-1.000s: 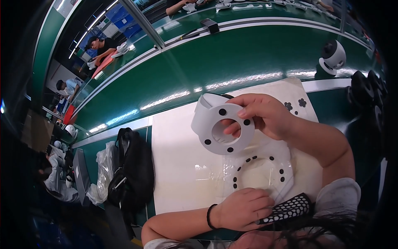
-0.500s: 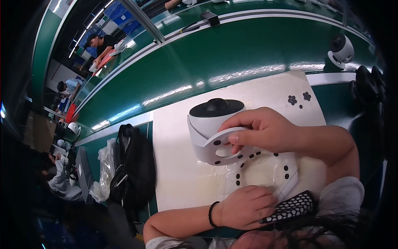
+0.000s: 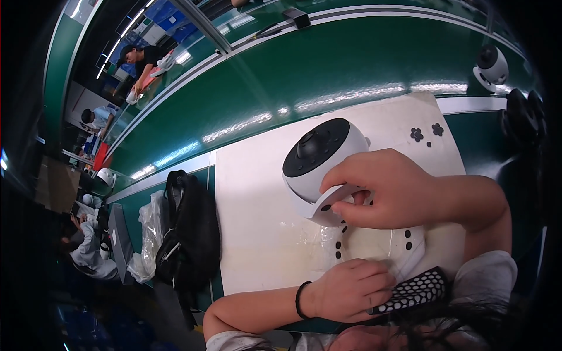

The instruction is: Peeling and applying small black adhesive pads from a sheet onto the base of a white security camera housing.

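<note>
A white dome camera (image 3: 336, 149) with a black front leans over the mat, its ring-shaped base turned toward me. My right hand (image 3: 389, 190) is closed on the rim of that base, thumb on the underside beside a black foot pad (image 3: 326, 208). Nearer to me, my left hand (image 3: 354, 289) rests with curled fingers on the end of a black sheet with white oval spots (image 3: 418, 289). Its fingertips are partly hidden. Between the hands, several black oval pads (image 3: 338, 250) lie around clear film on the cream mat (image 3: 252, 234).
A black bag (image 3: 190, 234) and clear plastic wrap (image 3: 151, 234) lie left of the mat. Small black flower-shaped pieces (image 3: 417, 135) are at its far right. Another white camera (image 3: 492, 67) stands on the green bench (image 3: 374, 58). Co-workers sit at the far left.
My right hand has tipped and turned the camera, so its black front now faces up and left and its base is more hidden. My left hand has barely moved.
</note>
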The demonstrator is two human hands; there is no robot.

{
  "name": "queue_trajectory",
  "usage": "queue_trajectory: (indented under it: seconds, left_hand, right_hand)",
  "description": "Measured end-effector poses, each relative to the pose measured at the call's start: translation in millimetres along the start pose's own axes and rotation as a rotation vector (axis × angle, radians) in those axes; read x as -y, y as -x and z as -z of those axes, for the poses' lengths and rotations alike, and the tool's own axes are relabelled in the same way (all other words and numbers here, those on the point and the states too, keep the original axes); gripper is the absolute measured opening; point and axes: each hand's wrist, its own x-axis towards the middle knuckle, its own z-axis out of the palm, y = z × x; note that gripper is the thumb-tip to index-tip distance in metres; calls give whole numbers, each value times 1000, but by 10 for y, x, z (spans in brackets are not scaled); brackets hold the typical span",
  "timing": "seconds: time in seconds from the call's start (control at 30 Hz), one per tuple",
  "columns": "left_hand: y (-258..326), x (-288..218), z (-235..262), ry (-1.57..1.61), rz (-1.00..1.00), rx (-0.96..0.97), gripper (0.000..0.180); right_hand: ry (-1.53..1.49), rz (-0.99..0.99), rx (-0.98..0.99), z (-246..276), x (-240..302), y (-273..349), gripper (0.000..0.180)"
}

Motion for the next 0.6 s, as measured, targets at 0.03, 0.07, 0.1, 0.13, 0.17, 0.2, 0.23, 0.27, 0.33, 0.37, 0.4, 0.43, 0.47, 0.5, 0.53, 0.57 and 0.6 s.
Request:
queue_trajectory:
  seconds: [0.03, 0.07, 0.1, 0.13, 0.17, 0.2, 0.23, 0.27, 0.33, 0.37, 0.4, 0.43, 0.47, 0.5, 0.53, 0.57, 0.6]
  left_hand:
    - [-6, 0, 0, 3, 2, 1, 29]
    - [-12, -1, 1, 1, 2, 6, 29]
    - [-19, -1, 2, 0, 3, 11, 29]
    - [-19, 1, 5, 2, 3, 11, 29]
    - [-19, 3, 9, 5, 3, 13, 29]
    - [-18, 5, 10, 9, 2, 15, 29]
    - [-17, 6, 7, 10, 3, 16, 29]
    - [-15, 8, 4, 6, 2, 17, 29]
    - [-14, 9, 4, 3, 1, 18, 29]
    - [-15, 9, 9, 7, 4, 23, 29]
    - [-14, 10, 12, 10, 6, 27, 30]
    - [-13, 8, 11, 10, 7, 27, 30]
    - [-11, 5, 10, 7, 7, 28, 30]
    - [-9, 3, 9, 4, 7, 29, 30]
    - [-10, 6, 7, 5, 6, 28, 30]
    - [-11, 10, 5, 4, 2, 25, 30]
    - [-10, 13, 4, 3, -3, 22, 30]
  right_hand:
    - [27, 32, -19, -4, -4, 8, 23]
    - [25, 29, -19, -5, -12, 12, 23]
    - [34, 48, -26, -6, -21, 16, 23]
    - [45, 66, -32, -11, -25, 16, 22]
    - [45, 63, -31, -13, -24, 16, 22]
    - [48, 67, -30, -12, -18, 18, 22]
    - [51, 72, -31, -11, -19, 23, 23]
    - [49, 70, -31, -15, -25, 26, 23]
    - [57, 95, -49, -23, -37, 28, 22]
    - [57, 95, -49, -26, -40, 27, 22]
    - [59, 107, -55, -28, -42, 26, 22]
    - [62, 120, -62, -29, -42, 27, 21]
    - [62, 121, -62, -27, -37, 28, 21]
    - [67, 117, -58, -24, -29, 29, 20]
    - [73, 111, -55, -23, -26, 30, 20]
    - [73, 111, -55, -23, -26, 29, 20]
    - [69, 111, -57, -24, -26, 29, 19]
